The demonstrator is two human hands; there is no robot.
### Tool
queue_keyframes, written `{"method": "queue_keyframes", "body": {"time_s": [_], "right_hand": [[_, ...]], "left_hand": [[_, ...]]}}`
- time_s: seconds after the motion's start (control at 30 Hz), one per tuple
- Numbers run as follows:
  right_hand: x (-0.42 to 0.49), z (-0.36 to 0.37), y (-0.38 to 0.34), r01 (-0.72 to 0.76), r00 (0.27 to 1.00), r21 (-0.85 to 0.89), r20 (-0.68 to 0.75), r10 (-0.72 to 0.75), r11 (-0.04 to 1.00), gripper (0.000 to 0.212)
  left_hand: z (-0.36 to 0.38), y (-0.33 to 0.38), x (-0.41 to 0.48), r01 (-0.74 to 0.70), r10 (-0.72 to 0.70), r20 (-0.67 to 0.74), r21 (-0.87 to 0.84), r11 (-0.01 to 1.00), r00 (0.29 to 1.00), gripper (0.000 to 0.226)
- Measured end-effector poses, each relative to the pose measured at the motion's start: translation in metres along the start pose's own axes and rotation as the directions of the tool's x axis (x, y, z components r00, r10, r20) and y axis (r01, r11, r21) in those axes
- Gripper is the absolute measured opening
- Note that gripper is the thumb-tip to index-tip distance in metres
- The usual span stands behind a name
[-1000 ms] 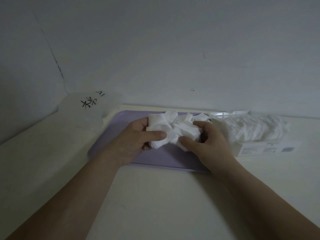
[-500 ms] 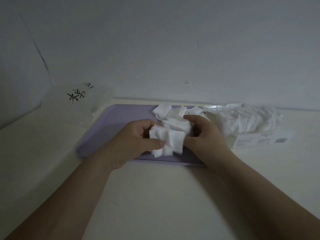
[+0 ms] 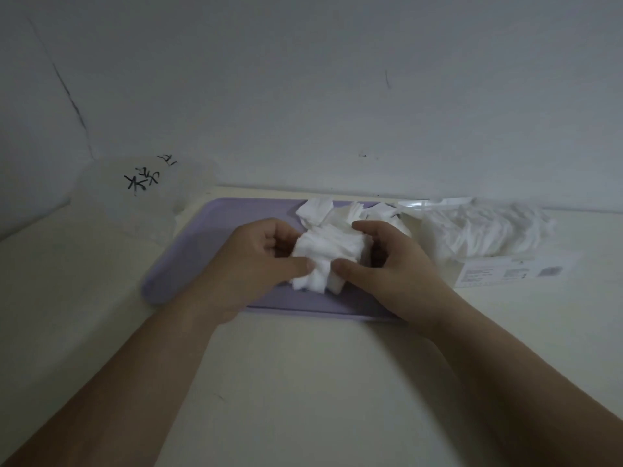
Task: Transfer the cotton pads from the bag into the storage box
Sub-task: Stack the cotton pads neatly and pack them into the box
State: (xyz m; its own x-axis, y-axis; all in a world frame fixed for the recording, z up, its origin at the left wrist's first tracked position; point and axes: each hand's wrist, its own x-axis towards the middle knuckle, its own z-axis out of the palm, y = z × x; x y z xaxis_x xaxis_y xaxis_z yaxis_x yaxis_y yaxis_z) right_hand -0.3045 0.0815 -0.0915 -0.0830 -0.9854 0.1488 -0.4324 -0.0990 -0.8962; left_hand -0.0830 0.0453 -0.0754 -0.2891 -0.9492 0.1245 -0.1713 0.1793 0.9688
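Both hands, left hand (image 3: pixel 259 261) and right hand (image 3: pixel 387 264), pinch the cotton pads (image 3: pixel 328 256) between them; the storage box (image 3: pixel 488 244) lies toward the desk's right edge, nearer the right hand.

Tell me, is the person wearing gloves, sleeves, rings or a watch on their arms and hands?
No. The left hand and right hand are bare, with no gloves. No ring shows on the fingers in view, and no watch or bracelet on either wrist. Both forearms are uncovered as far as the picture's bottom edge, so no sleeve shows. The light is dim, so tiny marks cannot be made out.
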Motion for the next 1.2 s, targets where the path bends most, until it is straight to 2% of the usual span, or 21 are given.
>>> {"method": "queue_keyframes", "body": {"time_s": [0.13,0.23,0.27,0.33,0.4,0.47,0.57,0.63,0.77,0.9,0.97,1.07,1.13,1.2], "right_hand": [[0.001,0.0,0.002,-0.011,1.0,0.038,-0.011,0.011,0.999,0.069],[-0.001,0.002,-0.002,-0.001,1.0,0.005,-0.024,0.001,1.0,0.066],[-0.002,0.003,-0.002,0.001,1.0,-0.004,-0.024,-0.001,1.0,0.067],[-0.002,0.002,-0.001,0.007,1.0,-0.011,-0.002,-0.007,1.0,0.07],[0.0,0.0,0.0,0.02,0.999,-0.022,0.026,-0.02,1.0,0.073],[0.001,-0.001,-0.001,0.019,0.998,-0.035,0.054,-0.017,0.999,0.076],[0.0,-0.006,-0.005,-0.023,0.984,0.021,0.176,0.019,1.0,0.088],[-0.004,-0.006,-0.008,-0.018,0.972,-0.021,0.232,0.022,1.0,0.093],[-0.008,0.002,-0.011,0.049,0.988,-0.118,0.152,-0.031,0.992,0.096],[-0.006,0.0,-0.01,0.053,0.989,-0.093,0.145,-0.039,0.994,0.091],[-0.005,-0.002,-0.008,0.063,0.99,-0.088,0.133,-0.051,0.994,0.084],[-0.006,-0.001,-0.009,0.073,0.989,-0.079,0.135,-0.062,0.994,0.072],[-0.008,-0.003,-0.011,0.065,0.984,-0.057,0.167,-0.054,0.996,0.069],[-0.009,-0.005,-0.013,0.063,0.974,-0.026,0.221,-0.055,0.998,0.069]], "left_hand": [[-0.016,0.008,0.003,0.008,-0.012,-0.04,-0.093,0.996,0.999,0.017],[-0.013,0.014,-0.003,-0.012,0.037,0.123,-0.201,0.98,0.992,0.02],[-0.01,0.015,-0.006,-0.026,0.061,0.191,-0.181,0.983,0.98,0.024],[-0.001,0.014,-0.008,-0.066,0.072,0.267,-0.033,0.997,0.961,0.025],[0.006,0.009,-0.008,-0.062,0.046,0.212,0.069,0.996,0.976,0.026],[0.011,0.007,-0.008,-0.05,0.039,0.11,0.1,0.994,0.993,0.023],[0.012,0.003,-0.008,-0.073,0.069,0.037,0.144,0.987,0.997,0.022],[0.011,0.002,-0.009,-0.074,0.066,0.06,0.131,0.989,0.996,0.023],[0.013,0.003,-0.008,-0.085,0.075,0.072,0.145,0.986,0.995,0.023],[0.002,0.002,-0.007,-0.035,0.017,0.192,0.09,0.995,0.981,0.021],[0.001,0.0,-0.006,-0.045,0.026,0.156,0.115,0.992,0.987,0.029],[0.003,-0.001,-0.003,-0.048,0.039,0.049,0.188,0.981,0.998,0.061],[0.002,-0.001,-0.002,0.002,-0.016,0.083,0.165,0.986,0.996,0.093],[0.002,-0.001,-0.004,0.02,-0.048,0.184,0.15,0.988,0.982,0.104]]}}
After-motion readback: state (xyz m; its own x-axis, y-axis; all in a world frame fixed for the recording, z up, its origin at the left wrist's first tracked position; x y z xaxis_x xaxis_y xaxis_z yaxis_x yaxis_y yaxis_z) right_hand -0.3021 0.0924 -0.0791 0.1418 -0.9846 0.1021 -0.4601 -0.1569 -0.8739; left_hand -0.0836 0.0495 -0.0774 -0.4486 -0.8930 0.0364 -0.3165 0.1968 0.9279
